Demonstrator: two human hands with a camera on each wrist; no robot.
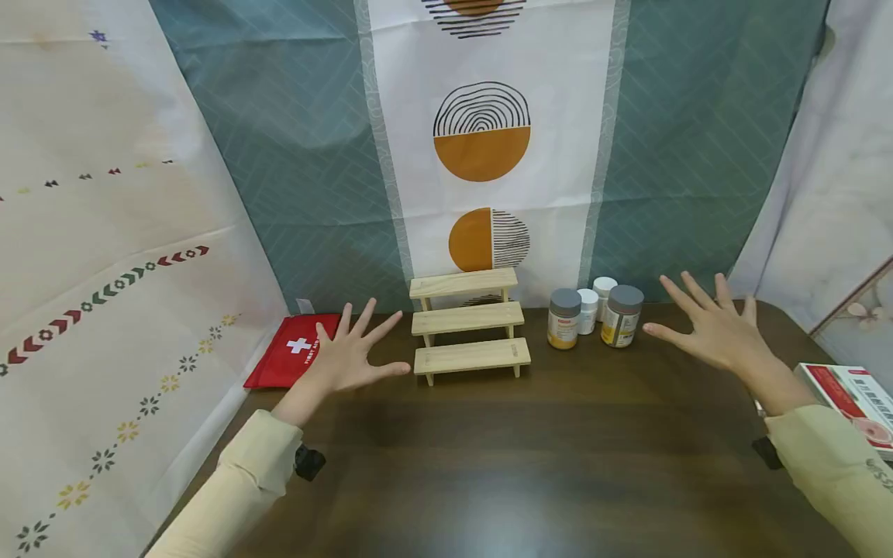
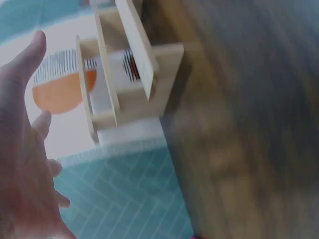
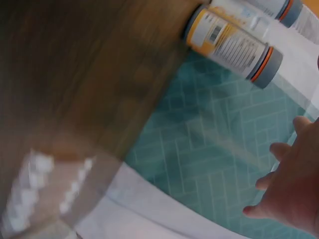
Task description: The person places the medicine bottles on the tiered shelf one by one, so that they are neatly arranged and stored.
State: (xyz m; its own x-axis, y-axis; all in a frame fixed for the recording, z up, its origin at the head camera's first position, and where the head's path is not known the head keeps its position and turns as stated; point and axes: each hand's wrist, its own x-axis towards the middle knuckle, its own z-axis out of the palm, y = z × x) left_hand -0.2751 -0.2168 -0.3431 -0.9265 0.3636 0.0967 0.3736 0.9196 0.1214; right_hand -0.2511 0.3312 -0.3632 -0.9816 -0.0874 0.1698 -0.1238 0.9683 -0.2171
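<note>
With fingers spread wide, my left hand (image 1: 349,358) is held up in front of the red first aid pouch (image 1: 284,353) and to the left of a three-tier wooden step rack (image 1: 470,316). The same rack (image 2: 144,99) shows beyond the thumb in the left wrist view. My right hand (image 1: 722,335), also spread, is up to the right of a group of bottles. Among these are two grey-lidded bottles (image 1: 563,319) (image 1: 622,318) and two small white bottles (image 1: 587,311) (image 1: 604,290). Neither hand holds anything.
Behind the dark wooden table (image 1: 488,465) hangs a green and white patterned cloth (image 1: 335,155). A red and white box (image 1: 847,403) lies at the right edge, beside my forearm. Blurred white pieces (image 3: 40,184) show at lower left in the right wrist view; their kind is unclear.
</note>
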